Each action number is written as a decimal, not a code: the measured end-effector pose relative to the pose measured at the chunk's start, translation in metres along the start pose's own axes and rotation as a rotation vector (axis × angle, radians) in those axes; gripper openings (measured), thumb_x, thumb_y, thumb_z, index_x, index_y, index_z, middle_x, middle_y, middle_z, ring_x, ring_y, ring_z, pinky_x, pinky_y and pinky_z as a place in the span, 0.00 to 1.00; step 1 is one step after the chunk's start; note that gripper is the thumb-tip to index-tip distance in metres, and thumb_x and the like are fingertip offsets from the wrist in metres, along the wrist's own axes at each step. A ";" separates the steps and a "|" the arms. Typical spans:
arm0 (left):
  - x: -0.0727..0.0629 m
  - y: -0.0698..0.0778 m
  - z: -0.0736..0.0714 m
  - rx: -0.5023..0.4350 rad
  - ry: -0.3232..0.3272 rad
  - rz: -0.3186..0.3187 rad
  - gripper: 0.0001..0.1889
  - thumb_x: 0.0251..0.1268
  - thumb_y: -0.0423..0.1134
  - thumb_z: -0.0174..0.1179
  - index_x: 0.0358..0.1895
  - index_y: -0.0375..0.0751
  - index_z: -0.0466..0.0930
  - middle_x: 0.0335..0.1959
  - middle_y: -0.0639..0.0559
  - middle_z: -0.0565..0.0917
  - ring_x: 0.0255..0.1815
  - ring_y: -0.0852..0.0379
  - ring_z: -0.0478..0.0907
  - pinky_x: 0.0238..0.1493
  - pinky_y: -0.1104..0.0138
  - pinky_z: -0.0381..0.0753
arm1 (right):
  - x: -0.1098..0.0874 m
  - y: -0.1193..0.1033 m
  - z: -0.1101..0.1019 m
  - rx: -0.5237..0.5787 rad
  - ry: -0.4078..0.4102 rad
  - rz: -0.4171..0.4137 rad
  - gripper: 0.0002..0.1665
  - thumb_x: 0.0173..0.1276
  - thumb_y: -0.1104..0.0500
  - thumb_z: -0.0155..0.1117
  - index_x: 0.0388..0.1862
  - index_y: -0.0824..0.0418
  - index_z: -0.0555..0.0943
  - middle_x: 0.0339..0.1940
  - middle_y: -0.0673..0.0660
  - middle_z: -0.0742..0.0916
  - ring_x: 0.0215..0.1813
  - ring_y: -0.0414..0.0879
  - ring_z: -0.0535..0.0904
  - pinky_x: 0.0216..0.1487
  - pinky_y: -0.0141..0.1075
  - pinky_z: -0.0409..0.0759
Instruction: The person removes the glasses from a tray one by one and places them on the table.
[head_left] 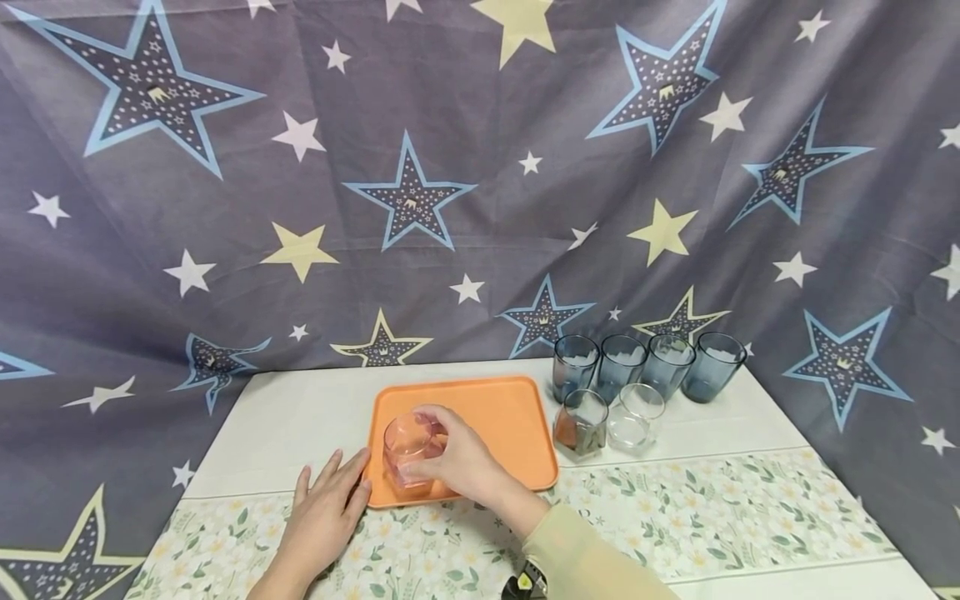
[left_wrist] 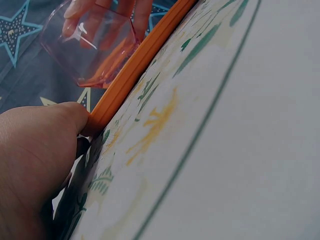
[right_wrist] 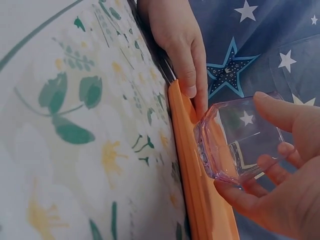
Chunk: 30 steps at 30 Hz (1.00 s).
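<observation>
A pink transparent glass [head_left: 407, 442] with angular sides stands upright over the left part of an orange tray [head_left: 498, 433]. My right hand [head_left: 474, 468] grips it from the right, thumb on the near side and fingers round the far side. In the right wrist view the faceted base of the glass [right_wrist: 212, 145] is right at the tray's surface. My left hand [head_left: 324, 510] lies at the tray's left edge with its fingers extended. The left wrist view has that thumb [left_wrist: 72, 116] touching the tray's rim [left_wrist: 122, 75].
Right of the tray, several blue-grey tumblers [head_left: 622, 367] line the table's back. In front of them stand a dark-tinted glass [head_left: 581, 425] and a clear glass [head_left: 633, 421]. A floral runner [head_left: 690, 508] crosses the white table, and a star-patterned curtain [head_left: 450, 317] hangs behind.
</observation>
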<state>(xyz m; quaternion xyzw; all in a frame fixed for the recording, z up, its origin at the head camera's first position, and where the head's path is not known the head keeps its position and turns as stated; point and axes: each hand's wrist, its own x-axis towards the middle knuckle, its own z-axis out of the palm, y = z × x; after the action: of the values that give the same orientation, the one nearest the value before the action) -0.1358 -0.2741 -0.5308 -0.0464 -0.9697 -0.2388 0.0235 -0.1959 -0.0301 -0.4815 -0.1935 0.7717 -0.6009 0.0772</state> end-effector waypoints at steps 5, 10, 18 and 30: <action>0.001 0.000 0.000 0.006 0.004 -0.002 0.30 0.91 0.48 0.54 0.86 0.40 0.69 0.83 0.42 0.73 0.88 0.31 0.55 0.84 0.29 0.32 | -0.003 -0.003 -0.005 -0.004 0.010 0.004 0.46 0.60 0.66 0.89 0.76 0.55 0.79 0.71 0.62 0.83 0.68 0.62 0.81 0.61 0.37 0.88; -0.001 0.000 0.001 0.004 0.023 0.017 0.29 0.91 0.49 0.55 0.85 0.40 0.70 0.82 0.42 0.74 0.87 0.31 0.57 0.83 0.28 0.34 | -0.007 -0.007 -0.014 -0.020 0.006 0.004 0.46 0.62 0.64 0.89 0.77 0.53 0.78 0.72 0.60 0.82 0.70 0.62 0.80 0.62 0.37 0.87; -0.002 0.001 0.001 -0.005 0.021 0.019 0.29 0.91 0.49 0.54 0.85 0.41 0.70 0.82 0.42 0.74 0.88 0.31 0.57 0.83 0.27 0.34 | -0.016 -0.013 -0.027 -0.020 0.028 0.017 0.45 0.61 0.60 0.90 0.76 0.49 0.79 0.70 0.55 0.83 0.70 0.59 0.81 0.62 0.38 0.87; -0.002 0.001 0.001 -0.025 0.023 0.033 0.30 0.92 0.51 0.53 0.85 0.41 0.69 0.82 0.42 0.74 0.88 0.31 0.56 0.82 0.26 0.34 | -0.026 -0.023 -0.054 -0.064 0.049 -0.014 0.49 0.59 0.62 0.91 0.77 0.54 0.77 0.70 0.58 0.84 0.69 0.58 0.83 0.64 0.38 0.87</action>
<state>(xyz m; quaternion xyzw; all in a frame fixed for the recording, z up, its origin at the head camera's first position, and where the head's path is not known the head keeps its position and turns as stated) -0.1337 -0.2734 -0.5311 -0.0600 -0.9653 -0.2511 0.0382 -0.1860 0.0239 -0.4484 -0.1864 0.7907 -0.5812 0.0479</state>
